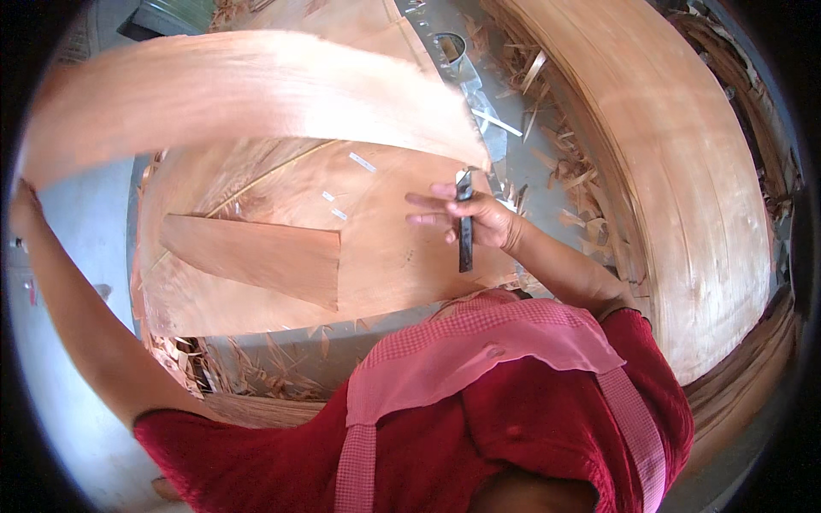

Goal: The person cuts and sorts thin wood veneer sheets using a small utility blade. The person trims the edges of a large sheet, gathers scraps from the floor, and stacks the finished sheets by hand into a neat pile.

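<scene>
My left hand (26, 209), at the far left edge, grips the end of a long, pale veneer strip (256, 94), which is raised and slants across the upper part of the view, slightly blurred. My right hand (487, 218) holds a black-handled knife (465, 239) upright between thumb and palm, its other fingers stretched out. The knife's light top end is beside the strip's right end; I cannot tell whether they touch. Beneath lies a veneer sheet (393, 256) with small white tape pieces, a thin pale line and a smaller cut piece (252, 256) on it.
A tall stack of long veneer sheets (693, 171) curves along the right. Shavings and offcuts (564, 171) lie between it and the sheet, and more below. A pale grey surface (77, 316) runs down the left, with a green item (167, 17) at the upper left.
</scene>
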Demonstrator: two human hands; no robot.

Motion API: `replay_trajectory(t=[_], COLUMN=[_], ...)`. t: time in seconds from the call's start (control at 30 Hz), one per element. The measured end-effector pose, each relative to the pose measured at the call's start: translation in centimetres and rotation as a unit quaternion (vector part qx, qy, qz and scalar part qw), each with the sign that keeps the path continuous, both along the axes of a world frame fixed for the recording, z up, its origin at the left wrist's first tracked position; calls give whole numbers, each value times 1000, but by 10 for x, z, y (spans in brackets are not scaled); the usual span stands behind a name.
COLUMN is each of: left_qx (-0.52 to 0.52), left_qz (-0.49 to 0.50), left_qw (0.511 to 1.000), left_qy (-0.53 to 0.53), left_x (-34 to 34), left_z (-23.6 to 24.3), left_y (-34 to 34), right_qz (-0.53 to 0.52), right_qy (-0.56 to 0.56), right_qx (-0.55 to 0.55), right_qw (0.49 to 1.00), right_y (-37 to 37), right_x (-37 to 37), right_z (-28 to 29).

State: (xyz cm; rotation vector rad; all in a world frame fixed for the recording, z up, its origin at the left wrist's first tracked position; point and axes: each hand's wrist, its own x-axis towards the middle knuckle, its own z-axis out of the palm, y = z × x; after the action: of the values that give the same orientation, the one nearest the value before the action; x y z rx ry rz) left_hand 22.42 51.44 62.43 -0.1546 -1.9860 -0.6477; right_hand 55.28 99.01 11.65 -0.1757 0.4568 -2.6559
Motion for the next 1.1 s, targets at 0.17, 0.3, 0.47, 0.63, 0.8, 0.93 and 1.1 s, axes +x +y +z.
replay_trajectory(t=[0.17,0.3,0.47,0.63,0.8,0.93,1.1], left_qx=[397,390,347,65,-317,-381,-461], left_qz=[-119,-103,31,246,-80,-267,-306], left_qw=[909,910,895,875,922,812,756], left_qy=[36,-96,-280,-413,-209,-353,-350], left_x=[22,27,-20,-35,-87,-95,-108], left_z=[-207,-360,-502,-578,-601,-585,-592], left_y=[-12,-80,-140,-157,-55,98,135], right_qz=[-234,-292,-258,-303,-258,-245,-178], right_qy=[8,-103,-204,-283,-267,-208,-226], right_qx=[55,262,438,461,570,578,580], right_qw=[971,914,837,785,733,750,763], right_y=[14,8,-38,-69,-79,-105,-117], right_x=[-39,-72,-92,-122,-120,-103,-78], right_z=[11,-2,-60,-112,-104,-91,-82])
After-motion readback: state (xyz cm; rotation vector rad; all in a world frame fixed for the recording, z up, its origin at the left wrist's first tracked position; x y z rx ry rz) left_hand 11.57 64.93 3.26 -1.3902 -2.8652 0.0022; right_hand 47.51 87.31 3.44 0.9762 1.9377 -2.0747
